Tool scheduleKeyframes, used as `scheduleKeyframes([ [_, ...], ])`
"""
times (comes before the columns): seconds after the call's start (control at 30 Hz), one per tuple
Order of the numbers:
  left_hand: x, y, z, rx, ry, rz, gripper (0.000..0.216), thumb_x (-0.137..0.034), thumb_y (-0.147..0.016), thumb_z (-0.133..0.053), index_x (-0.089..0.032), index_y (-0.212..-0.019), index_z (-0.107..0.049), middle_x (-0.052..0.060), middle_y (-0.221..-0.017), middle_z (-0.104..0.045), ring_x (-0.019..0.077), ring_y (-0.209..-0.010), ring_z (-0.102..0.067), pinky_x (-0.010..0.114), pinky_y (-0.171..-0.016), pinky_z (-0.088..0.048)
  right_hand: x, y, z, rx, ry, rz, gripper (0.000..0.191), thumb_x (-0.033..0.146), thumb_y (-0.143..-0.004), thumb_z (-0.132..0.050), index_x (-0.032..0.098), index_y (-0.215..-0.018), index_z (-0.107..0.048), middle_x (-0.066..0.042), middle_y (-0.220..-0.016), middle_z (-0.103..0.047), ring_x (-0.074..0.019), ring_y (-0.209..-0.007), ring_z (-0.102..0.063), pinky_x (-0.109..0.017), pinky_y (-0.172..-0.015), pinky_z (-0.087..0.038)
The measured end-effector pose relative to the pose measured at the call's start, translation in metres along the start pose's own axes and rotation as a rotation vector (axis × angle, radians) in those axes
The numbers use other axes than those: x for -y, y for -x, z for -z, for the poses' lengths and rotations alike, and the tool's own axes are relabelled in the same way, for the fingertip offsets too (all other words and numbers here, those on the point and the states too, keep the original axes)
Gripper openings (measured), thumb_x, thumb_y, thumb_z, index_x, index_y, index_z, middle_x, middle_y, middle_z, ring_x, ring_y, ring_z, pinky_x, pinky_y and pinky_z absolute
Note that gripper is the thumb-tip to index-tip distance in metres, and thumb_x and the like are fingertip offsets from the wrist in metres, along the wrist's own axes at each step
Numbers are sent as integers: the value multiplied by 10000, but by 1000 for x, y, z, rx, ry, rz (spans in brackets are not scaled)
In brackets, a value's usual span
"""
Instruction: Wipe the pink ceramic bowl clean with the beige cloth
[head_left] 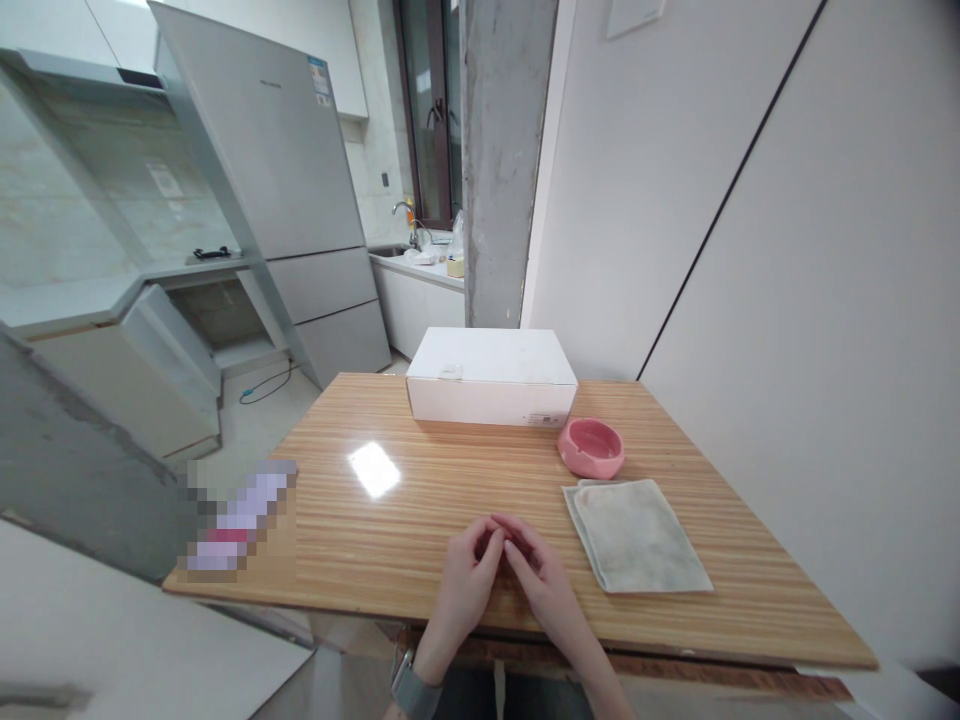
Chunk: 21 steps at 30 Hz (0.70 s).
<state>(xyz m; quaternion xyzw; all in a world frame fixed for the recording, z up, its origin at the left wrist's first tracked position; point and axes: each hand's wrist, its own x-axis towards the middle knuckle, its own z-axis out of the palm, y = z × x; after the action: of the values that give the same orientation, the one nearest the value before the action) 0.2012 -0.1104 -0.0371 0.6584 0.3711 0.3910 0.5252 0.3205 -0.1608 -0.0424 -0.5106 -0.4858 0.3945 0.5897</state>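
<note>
My left hand (463, 585) and my right hand (541, 580) rest together on the near edge of a striped wooden table (420, 500). Their fingertips meet in a pinch, the fingers curled inward. Whatever they hold between them is too small to name. A grey watch sits on my left wrist. To the right of my right hand lies a pale grey folded cloth (636, 534). Beyond the cloth stands a pink round bowl (591, 447). A closed white box (491, 376) sits at the table's far side.
A white wall runs along the table's right side. A blurred-out patch (236, 520) covers something at the table's left corner. Behind are a grey fridge (277, 180), a concrete pillar (504, 160) and a kitchen counter with a sink (420, 262).
</note>
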Motion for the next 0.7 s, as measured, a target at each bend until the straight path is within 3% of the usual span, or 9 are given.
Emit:
scheduleKeyframes([
  [0.7,0,0,-1,3,5,-4,276,-355,-925,-477,-165,-828,-652,37,-769,-668,163,-716,-593,252,-660,-425,-5,0,1,14,-13,6,302,390,-910,-572,288,-1180,-660,-68,-1231,-677,-245,-1164,-610,-439,-1044,-456],
])
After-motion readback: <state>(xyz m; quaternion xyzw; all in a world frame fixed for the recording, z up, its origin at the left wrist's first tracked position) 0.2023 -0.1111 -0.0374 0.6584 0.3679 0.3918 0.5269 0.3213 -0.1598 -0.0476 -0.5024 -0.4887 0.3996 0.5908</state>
